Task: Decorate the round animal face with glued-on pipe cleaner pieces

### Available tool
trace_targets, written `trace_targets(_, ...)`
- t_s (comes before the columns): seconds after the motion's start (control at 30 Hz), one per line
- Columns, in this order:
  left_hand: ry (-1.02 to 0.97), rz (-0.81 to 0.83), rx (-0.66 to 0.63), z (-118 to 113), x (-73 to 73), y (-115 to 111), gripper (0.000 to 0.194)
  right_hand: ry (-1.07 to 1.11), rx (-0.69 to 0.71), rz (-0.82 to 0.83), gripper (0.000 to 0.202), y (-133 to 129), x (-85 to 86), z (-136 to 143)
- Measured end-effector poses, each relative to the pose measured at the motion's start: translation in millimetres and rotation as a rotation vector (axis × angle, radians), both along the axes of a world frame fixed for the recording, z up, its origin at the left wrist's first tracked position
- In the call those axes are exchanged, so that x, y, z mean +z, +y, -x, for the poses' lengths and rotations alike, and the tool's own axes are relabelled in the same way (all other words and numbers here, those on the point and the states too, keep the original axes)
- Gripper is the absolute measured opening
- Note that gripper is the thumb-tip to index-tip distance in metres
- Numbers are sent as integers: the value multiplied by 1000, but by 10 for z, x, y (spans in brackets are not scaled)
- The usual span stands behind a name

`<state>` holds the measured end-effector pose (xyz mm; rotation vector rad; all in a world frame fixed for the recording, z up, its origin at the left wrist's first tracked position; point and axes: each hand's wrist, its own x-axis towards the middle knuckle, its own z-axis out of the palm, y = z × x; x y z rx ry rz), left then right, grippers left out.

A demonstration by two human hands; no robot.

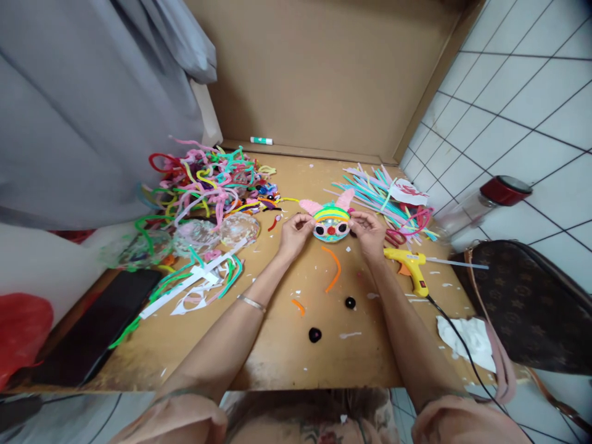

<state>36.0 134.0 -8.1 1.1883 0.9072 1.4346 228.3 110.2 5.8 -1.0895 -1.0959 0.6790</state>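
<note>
Between my hands is a small round craft face (pixel 332 229) with pink ears, green and yellow bands, dark eyes and a red nose. My left hand (pixel 296 234) pinches its left edge, and my right hand (pixel 367 232) pinches its right edge. A curved orange pipe cleaner (pixel 337 270) lies on the table just below the face. Nearer to me are a short orange piece (pixel 298 307) and two black round pieces, one (pixel 350 303) to the right and the other (pixel 315 335) lower down.
Tangled pipe cleaners (pixel 208 179) and clear plastic discs (pixel 239 229) fill the left. A black tablet-like slab (pixel 102 327) lies front left. On the right are straight pipe cleaners (pixel 370 191), a yellow glue gun (pixel 414 268), a tissue (pixel 467 339), a brown bag (pixel 527 302) and a red-lidded bottle (pixel 490 200).
</note>
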Motion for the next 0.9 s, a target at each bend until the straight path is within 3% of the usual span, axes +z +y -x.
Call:
trace_targets(0.27,-32,46,-22,-27,-45,11,29,203,64,138,38,-1,53,0)
trace_targets(0.63,-80,66,-41,-58,-46,27,36,259,-36,140,46,83,-63,-40)
trace_targets(0.9,-116,108,9,-95,-72,59,44,308,127,182,52,103,-103,-105)
